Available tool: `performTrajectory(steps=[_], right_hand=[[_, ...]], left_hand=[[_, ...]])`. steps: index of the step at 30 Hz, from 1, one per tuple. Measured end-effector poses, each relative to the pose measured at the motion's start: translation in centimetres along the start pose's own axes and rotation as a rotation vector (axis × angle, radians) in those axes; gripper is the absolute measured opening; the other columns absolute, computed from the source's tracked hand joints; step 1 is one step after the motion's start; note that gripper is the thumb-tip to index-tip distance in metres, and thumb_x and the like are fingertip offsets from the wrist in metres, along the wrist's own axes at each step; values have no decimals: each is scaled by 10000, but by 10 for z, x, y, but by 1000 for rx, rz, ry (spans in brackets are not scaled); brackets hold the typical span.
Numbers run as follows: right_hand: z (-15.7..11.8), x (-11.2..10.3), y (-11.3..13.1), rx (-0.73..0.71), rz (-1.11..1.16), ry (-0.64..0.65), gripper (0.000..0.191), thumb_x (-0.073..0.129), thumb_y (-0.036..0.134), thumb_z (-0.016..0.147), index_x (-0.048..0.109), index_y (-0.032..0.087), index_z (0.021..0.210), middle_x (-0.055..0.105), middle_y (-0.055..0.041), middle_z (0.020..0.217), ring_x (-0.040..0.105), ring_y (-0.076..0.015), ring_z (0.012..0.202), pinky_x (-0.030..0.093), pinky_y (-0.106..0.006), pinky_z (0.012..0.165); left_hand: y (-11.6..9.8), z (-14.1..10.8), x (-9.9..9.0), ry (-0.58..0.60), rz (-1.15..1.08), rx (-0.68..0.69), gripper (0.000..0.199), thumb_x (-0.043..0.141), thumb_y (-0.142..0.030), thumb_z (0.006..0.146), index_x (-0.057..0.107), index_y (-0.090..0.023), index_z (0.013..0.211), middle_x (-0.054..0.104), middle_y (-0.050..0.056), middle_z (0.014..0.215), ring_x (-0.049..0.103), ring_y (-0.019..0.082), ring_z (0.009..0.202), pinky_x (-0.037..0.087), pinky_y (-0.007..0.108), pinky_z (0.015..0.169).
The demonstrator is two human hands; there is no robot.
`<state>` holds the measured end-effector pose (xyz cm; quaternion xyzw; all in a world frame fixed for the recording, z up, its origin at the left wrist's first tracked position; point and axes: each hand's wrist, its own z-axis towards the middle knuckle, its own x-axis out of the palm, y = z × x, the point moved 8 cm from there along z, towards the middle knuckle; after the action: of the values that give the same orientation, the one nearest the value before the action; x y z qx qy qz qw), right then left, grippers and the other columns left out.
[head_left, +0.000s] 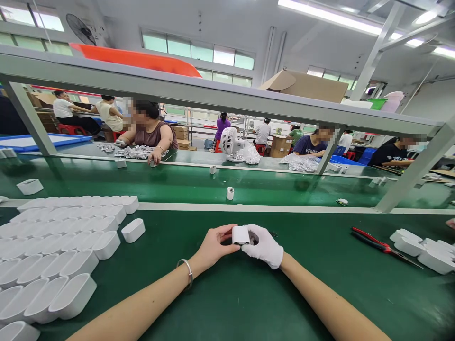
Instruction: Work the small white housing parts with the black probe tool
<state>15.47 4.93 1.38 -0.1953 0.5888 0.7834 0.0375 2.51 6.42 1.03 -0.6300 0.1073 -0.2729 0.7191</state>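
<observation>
Between my two hands, above the green tabletop (pixel 220 293), is a small white housing (pixel 241 235). My bare left hand (pixel 216 244), with a silver bangle at the wrist, grips its left side between thumb and fingers. On the other side my right hand (pixel 263 246), in a white glove, pinches its right edge. Something greyish shows at the housing's lower opening, too small to make out. To the left, a single white oval shell (pixel 133 230) lies apart from rows of similar open shells (pixel 73 296).
Red-handled pliers (pixel 371 240) lie at the right, beside more white shells (pixel 435 255). Across the middle runs a green belt (pixel 177 187) carrying a white part (pixel 230 193). Beyond stand a fan (pixel 231 142), a metal shelf frame (pixel 213 90) and several seated people.
</observation>
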Motion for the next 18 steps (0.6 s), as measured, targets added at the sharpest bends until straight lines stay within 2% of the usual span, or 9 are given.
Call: performTrajectory(steps=[4, 8, 11, 13, 16, 18], right_hand=[[-2, 0, -3, 57, -87, 10, 285, 712, 329, 661, 577, 140, 825, 531, 20, 686, 445, -95, 601, 375, -228, 553], [-5, 4, -5, 83, -120, 0, 295, 722, 377, 653, 577, 136, 741, 493, 36, 596, 406, -79, 532, 339, -209, 489], [-5, -1, 3, -48, -196, -57, 277, 712, 370, 655, 604, 139, 763, 523, 24, 609, 436, -84, 523, 363, -208, 477], [-6, -8, 16, -265, -335, -107, 304, 690, 354, 682, 631, 154, 903, 564, 5, 682, 473, -96, 545, 402, -220, 497], [-14, -13, 33, -628, -568, -180, 494, 634, 328, 769, 519, 198, 1232, 621, -40, 833, 530, -116, 583, 466, -248, 544], [-19, -11, 36, -750, -671, -187, 521, 577, 308, 838, 427, 214, 1328, 643, -75, 932, 585, -132, 643, 502, -260, 587]], left_hand=[[5, 2, 1, 35, 33, -16, 609, 835, -218, 593, 627, -123, 1157, 659, 126, 1148, 600, 293, 1089, 440, 482, 1012], [0, 0, 5, 78, 95, 7, 549, 817, -244, 624, 644, -101, 1125, 689, 136, 1076, 637, 297, 1015, 490, 478, 952], [-11, -4, 5, 81, 170, 64, 496, 819, -223, 621, 668, -118, 1081, 700, 118, 1029, 647, 283, 971, 512, 455, 923], [-30, -9, 5, 69, 356, 254, 445, 777, -179, 667, 658, -154, 1095, 682, 105, 1060, 634, 259, 980, 513, 436, 922], [-61, -30, 22, 78, 831, 789, 391, 623, -86, 786, 588, -174, 1165, 652, 119, 1096, 620, 220, 996, 547, 390, 873], [-65, -44, 32, 88, 1027, 1051, 347, 563, -66, 826, 548, -148, 1163, 653, 139, 1039, 633, 211, 964, 581, 356, 801]])
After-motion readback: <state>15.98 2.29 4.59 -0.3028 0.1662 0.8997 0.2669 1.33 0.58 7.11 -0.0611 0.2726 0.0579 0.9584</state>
